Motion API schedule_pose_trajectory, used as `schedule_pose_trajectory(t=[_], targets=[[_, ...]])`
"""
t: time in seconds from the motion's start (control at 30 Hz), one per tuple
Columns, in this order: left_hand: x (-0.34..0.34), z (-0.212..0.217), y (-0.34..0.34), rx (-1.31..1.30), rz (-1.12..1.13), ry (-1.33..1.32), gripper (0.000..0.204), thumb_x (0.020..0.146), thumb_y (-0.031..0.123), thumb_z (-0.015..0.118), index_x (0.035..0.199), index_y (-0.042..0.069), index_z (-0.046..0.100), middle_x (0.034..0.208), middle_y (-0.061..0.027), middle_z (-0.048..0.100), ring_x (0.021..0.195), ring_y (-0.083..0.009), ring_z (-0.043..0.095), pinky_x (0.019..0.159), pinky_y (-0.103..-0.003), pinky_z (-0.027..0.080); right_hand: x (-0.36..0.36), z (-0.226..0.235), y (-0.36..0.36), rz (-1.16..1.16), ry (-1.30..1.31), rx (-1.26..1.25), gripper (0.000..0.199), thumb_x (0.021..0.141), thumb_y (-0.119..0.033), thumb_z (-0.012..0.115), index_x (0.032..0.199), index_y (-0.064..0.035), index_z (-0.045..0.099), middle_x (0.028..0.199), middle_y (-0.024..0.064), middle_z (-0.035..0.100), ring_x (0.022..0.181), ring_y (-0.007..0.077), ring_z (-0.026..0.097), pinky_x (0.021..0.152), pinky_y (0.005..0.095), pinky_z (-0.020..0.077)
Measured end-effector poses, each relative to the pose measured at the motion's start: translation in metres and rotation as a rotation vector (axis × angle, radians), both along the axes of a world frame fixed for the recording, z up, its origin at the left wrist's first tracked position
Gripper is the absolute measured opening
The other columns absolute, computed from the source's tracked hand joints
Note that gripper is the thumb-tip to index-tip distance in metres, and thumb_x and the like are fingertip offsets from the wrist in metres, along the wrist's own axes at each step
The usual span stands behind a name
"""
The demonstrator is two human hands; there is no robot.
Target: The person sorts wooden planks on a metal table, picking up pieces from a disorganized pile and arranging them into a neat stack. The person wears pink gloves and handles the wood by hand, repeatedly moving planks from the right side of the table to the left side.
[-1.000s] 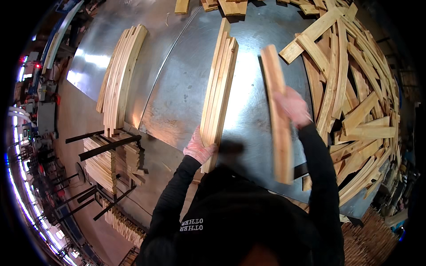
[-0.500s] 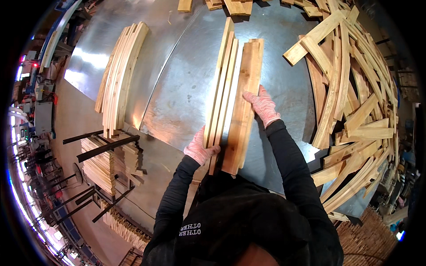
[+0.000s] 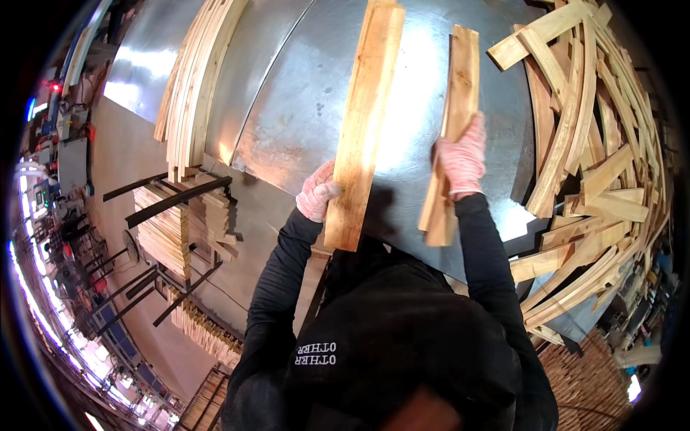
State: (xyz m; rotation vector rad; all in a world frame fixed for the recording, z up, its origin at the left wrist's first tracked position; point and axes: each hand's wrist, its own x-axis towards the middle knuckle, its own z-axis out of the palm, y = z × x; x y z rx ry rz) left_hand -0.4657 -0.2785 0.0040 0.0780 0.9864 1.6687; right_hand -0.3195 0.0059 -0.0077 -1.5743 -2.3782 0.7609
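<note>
My left hand [image 3: 318,192], in a pink-and-white knit glove, grips the near end of a wide wooden board [image 3: 364,122] from its left side. The board lies with its broad face up, and other boards under it are mostly hidden. To the right, my gloved right hand [image 3: 463,158] is wrapped around a smaller group of wooden boards [image 3: 462,79], held a gap away from the left ones. Both groups are over the metal tabletop [image 3: 302,93], their long sides pointing away from me.
A neat stack of boards [image 3: 205,86] stands at the tabletop's left. Along the right side sprawls a loose heap of boards [image 3: 575,144]. Below left, a black metal rack [image 3: 180,201] holds stacked wood [image 3: 162,230]. More piled wood [image 3: 586,381] is at lower right.
My hands have moved apart: the right one carried boards to the right. The left boards, edge-up before, now show a broad face.
</note>
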Motion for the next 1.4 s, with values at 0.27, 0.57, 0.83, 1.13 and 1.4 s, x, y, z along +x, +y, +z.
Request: schedule_pose_trajectory(t=[0.27,0.57,0.83,1.13,1.4], targets=[[0.017,0.011,0.010,-0.191,0.026,0.223,0.063,0.082,0.005,0.057,0.143,-0.003,0.044,0.129,-0.0109,0.061,0.114,-0.0177,0.060,0.099,-0.031,0.048,0.043,0.037,0.023,0.055,-0.430,0.331,0.086,0.084,-0.043,0.068,0.151,-0.0029,0.031,0.155,0.0269,0.030,0.143,0.0422,0.031,0.116,0.0481,0.0287],[0.056,0.010,0.056,-0.146,0.178,0.168,0.052,0.092,0.002,0.064,0.141,0.000,0.047,0.124,-0.0106,0.064,0.116,-0.0208,0.059,0.102,-0.035,0.046,0.008,0.051,-0.097,0.258,0.563,-1.198,0.098,0.083,-0.017,0.078,0.156,-0.0037,0.014,0.127,0.0136,0.056,0.110,0.0240,0.057,0.099,0.0369,0.0479],[0.038,0.017,0.045,-0.003,0.105,-0.572,0.069,0.082,0.033,0.076,0.137,0.002,0.049,0.133,-0.0157,0.058,0.116,-0.0307,0.060,0.101,-0.046,0.049,0.069,0.011,-0.049,-0.286,0.930,-1.816,0.046,0.086,-0.014,0.071,0.128,-0.0003,0.059,0.115,0.0117,0.069,0.104,0.0248,0.068,0.094,0.0390,0.0552],[0.049,-0.012,0.055,-0.262,-0.012,0.000,0.044,0.092,0.016,0.067,0.132,0.002,0.057,0.117,-0.0067,0.066,0.105,-0.0170,0.063,0.092,-0.033,0.052,0.047,0.033,-0.059,-0.030,0.718,-1.261,0.050,0.087,-0.022,0.077,0.129,-0.0009,0.058,0.112,0.0070,0.068,0.102,0.0148,0.063,0.092,0.0307,0.0504],[0.101,0.011,0.072,-0.147,0.110,0.221,0.054,0.098,0.018,0.062,0.146,0.005,0.040,0.119,-0.0062,0.062,0.105,-0.0149,0.060,0.090,-0.026,0.052,0.027,0.056,-0.071,0.072,0.626,-1.054,0.076,0.083,-0.018,0.080,0.145,-0.0002,0.040,0.124,0.0111,0.061,0.109,0.0202,0.058,0.092,0.0317,0.0500]])
